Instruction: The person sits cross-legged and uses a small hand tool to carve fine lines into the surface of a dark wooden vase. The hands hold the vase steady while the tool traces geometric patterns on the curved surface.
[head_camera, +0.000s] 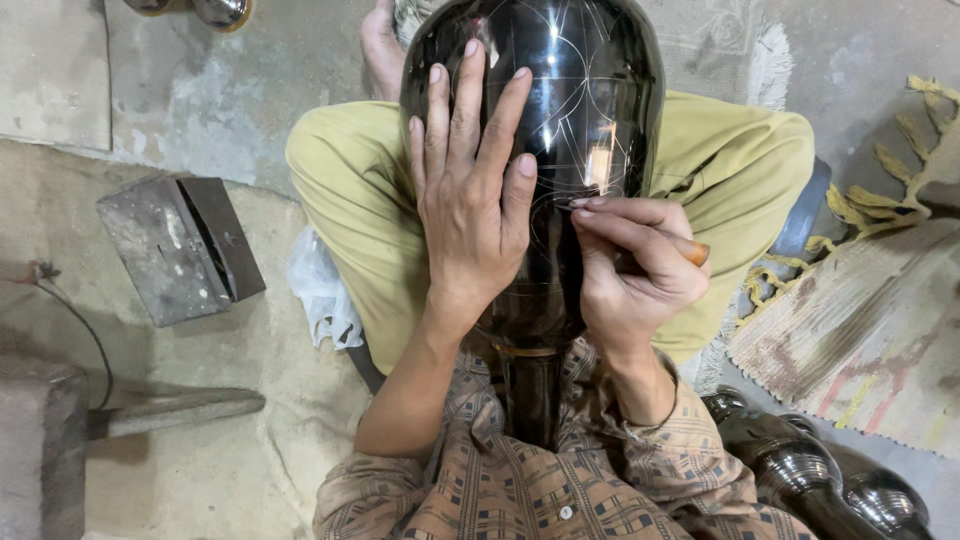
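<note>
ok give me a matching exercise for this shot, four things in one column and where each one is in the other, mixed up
Things:
1. left hand
2. right hand
3. grey metal block
4. striped woven mat

Places:
a. on the floor to the person's left
b. spread flat on the black vase
c. on the floor to the person's right, fringe along its far edge
d. pinching a thin engraving tool against the vase

Pairs: 1-b, 2-d, 3-a, 4-c
</note>
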